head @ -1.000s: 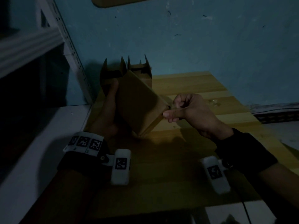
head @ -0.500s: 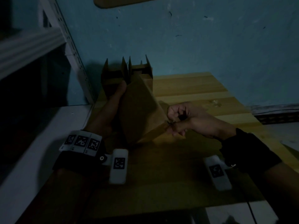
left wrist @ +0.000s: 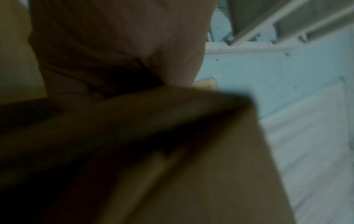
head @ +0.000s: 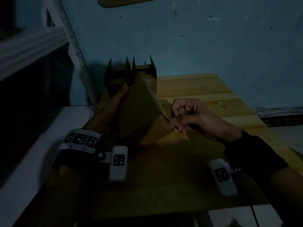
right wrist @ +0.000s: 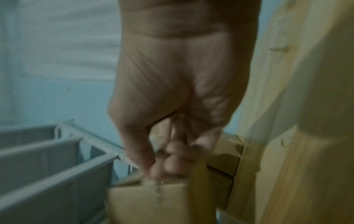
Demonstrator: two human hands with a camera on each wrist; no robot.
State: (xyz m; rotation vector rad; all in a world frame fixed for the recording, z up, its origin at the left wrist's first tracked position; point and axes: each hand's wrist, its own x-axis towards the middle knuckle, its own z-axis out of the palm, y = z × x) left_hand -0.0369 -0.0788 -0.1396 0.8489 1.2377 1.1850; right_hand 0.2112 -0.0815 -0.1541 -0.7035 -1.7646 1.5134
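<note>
Nearest lies the wooden table (head: 164, 181), dim in front and brighter toward the back. A white ledge (head: 41, 138) runs along its left side, under a white slotted shelf rack (head: 77, 51). Over the middle of the table the left hand (head: 113, 104) grips the cardboard box (head: 139, 112): the thumb lies up its left face, and the fingers are hidden behind it. The right hand (head: 193, 118) meets the box's right corner, fingers curled, with thumb and forefinger pinching the edge there; in the right wrist view the fingertips (right wrist: 172, 165) press at a glossy seam on the box top. The box is plain brown, closed and tilted, with its top leaning away. Whether its low edge touches the table I cannot tell. Right of the hands a small clear scrap (head: 220, 104) rests on the planks. Just behind the held box two open boxes (head: 118, 77) stand side by side, flaps upright, against the blue wall (head: 205, 38)
</note>
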